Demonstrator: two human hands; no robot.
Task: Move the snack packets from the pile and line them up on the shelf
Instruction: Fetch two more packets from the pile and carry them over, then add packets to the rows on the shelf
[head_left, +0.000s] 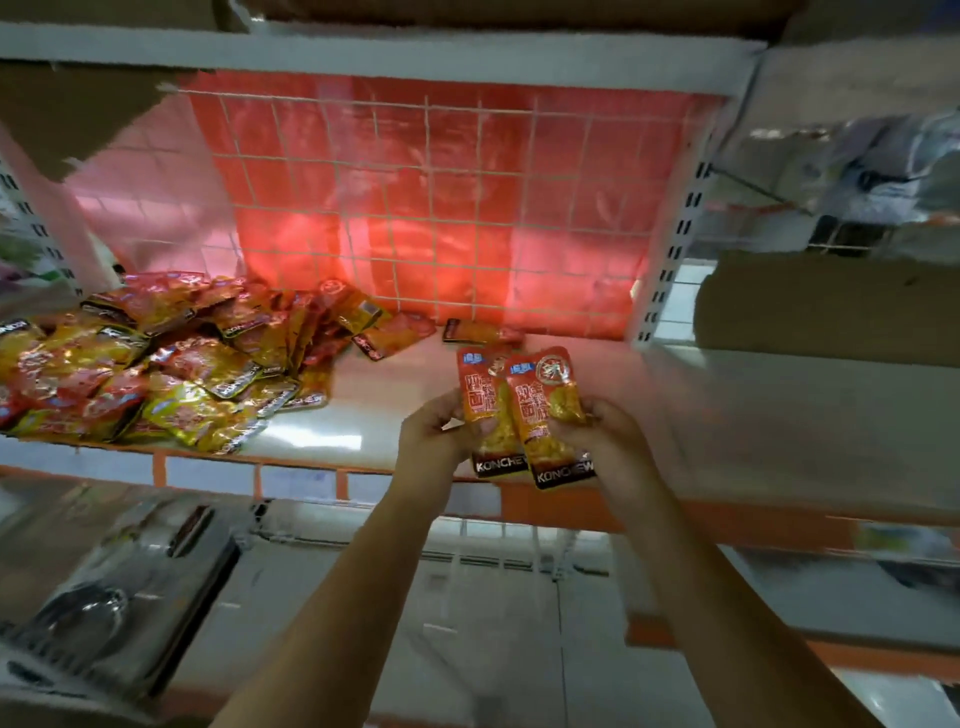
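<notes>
Right of the pile, above the shelf front, your left hand and right hand each pinch one overlapping packet. Slick foil; they may slide askew when set down.

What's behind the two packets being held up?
Behind the two held packets, gripped by the left hand and right hand, lies one loose packet on the white shelf, then the wire grid. The shelf patch directly behind them is covered.

White wire grid backs it, seemingly glowing red.
</notes>
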